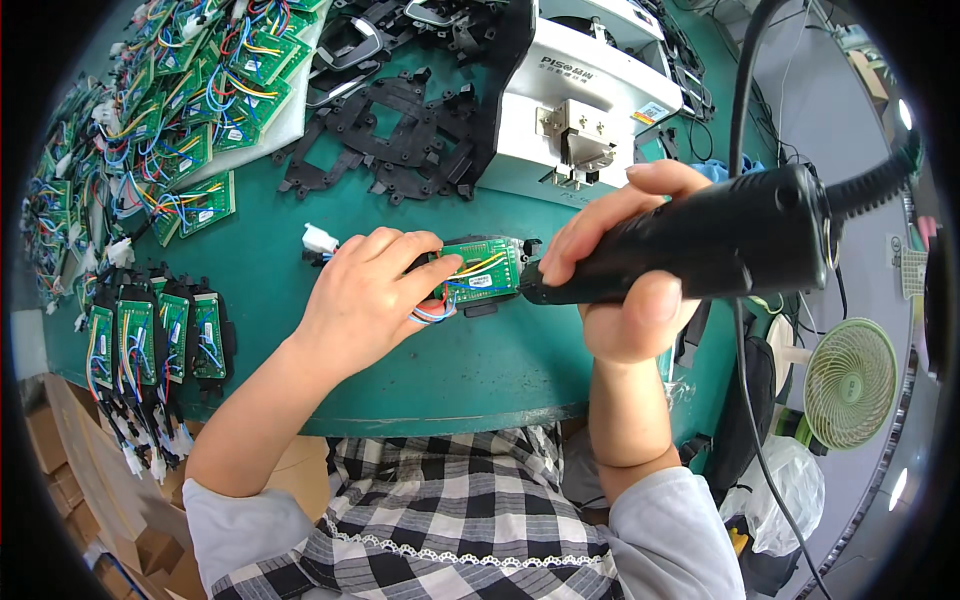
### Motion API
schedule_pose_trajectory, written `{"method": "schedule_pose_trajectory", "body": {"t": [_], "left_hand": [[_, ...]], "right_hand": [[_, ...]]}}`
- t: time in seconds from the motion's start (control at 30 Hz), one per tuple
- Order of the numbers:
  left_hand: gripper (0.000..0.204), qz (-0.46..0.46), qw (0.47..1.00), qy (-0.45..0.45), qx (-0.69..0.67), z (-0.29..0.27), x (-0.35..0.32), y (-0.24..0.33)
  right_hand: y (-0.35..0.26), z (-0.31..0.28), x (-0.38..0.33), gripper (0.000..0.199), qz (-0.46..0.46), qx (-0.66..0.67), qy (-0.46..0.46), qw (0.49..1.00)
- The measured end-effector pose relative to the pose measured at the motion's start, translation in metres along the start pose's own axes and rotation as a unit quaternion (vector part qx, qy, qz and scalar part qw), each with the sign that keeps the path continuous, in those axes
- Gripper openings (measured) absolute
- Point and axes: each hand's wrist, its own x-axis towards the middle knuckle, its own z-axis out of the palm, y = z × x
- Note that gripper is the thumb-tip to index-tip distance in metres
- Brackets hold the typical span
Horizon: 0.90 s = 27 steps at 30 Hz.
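The left hand (375, 290) grips the board (485, 280), a green one with wires, at its left end: the index fingertip lies on its face, and the thumb is by its lower edge. The board sits in a black frame (481, 311), directly to the right of those fingers and low over the table (400, 385) (whether it rests there, I cannot tell). A white plug (319, 239) pokes out just beyond the left knuckles, on the side away from the board.

The right hand (630, 330) is wrapped around a thick black tool (700, 240), fingers over the far side and thumb on the near side. The tool's narrow end points left, past the right fingertips, to the board's right end; contact there is hard to make out.

Well to the left of the left fingers, four boards in frames (137, 340) stand in a row, their wires trailing toward the person. Beyond the left fingers lie a heap of boards (190, 150) and, nearer, loose black parts (385, 135). A white machine (590, 90) stands beyond the right fingers; a green fan (850, 385) is far to their right.
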Motion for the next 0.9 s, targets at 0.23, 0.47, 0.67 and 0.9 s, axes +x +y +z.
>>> {"method": "schedule_pose_trajectory", "body": {"t": [0.23,0.47,0.67,0.9], "left_hand": [[0.047,0.017,0.999,0.011,-0.035,0.0,0.004,0.0],[0.042,-0.006,0.998,0.04,-0.047,0.005,0.002,-0.002],[0.044,0.011,0.999,0.035,-0.035,0.005,-0.001,-0.001],[0.044,0.016,0.999,0.027,-0.022,0.005,-0.003,-0.003]], "right_hand": [[-0.014,-0.024,0.057,0.063,-0.104,-0.006,0.192,0.976],[-0.016,-0.024,0.087,0.067,-0.185,-0.087,0.149,0.967],[-0.009,-0.011,0.08,0.069,-0.166,-0.084,0.141,0.972],[-0.006,0.019,0.048,0.067,-0.052,-0.017,0.062,0.997]]}}
